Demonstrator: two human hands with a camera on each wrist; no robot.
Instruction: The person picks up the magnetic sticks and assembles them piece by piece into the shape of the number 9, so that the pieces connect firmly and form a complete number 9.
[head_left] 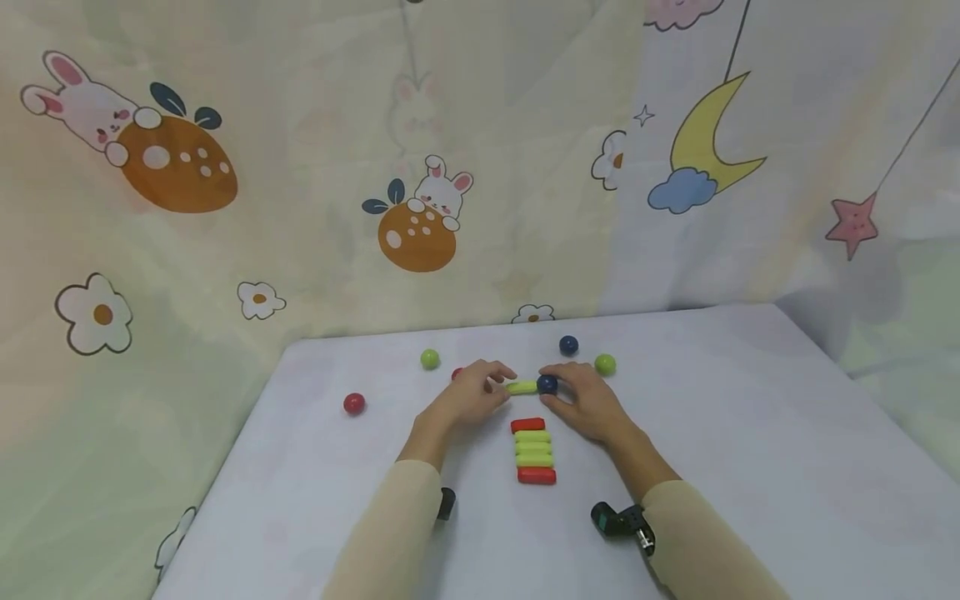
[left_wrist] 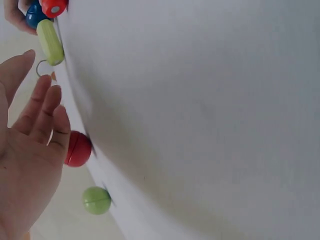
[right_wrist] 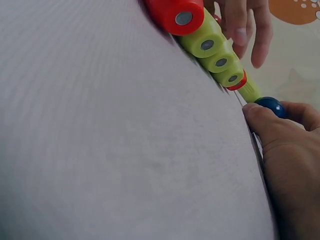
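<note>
My right hand (head_left: 588, 402) pinches a dark blue ball (head_left: 547, 384) between thumb and fingers. Against that ball lies one end of a yellow-green rod (head_left: 522, 387), also visible in the left wrist view. At the rod's other end is my left hand (head_left: 474, 393), fingers apart and relaxed; the left wrist view shows a gap between its fingertips and the rod. Nearer the body, several rods lie side by side: a red rod (head_left: 528, 425), yellow-green rods (head_left: 533, 448) and another red rod (head_left: 537, 476). Grey discs show on their ends in the right wrist view.
Loose balls lie around the hands: a red ball (head_left: 354, 403) and a green ball (head_left: 430, 359) leftward, another blue ball (head_left: 568, 345) behind, a second green ball (head_left: 605, 364) by the right hand. A red ball (left_wrist: 79, 149) is partly hidden by the left hand. A patterned curtain (head_left: 315, 208) hangs behind the white table (head_left: 750, 433).
</note>
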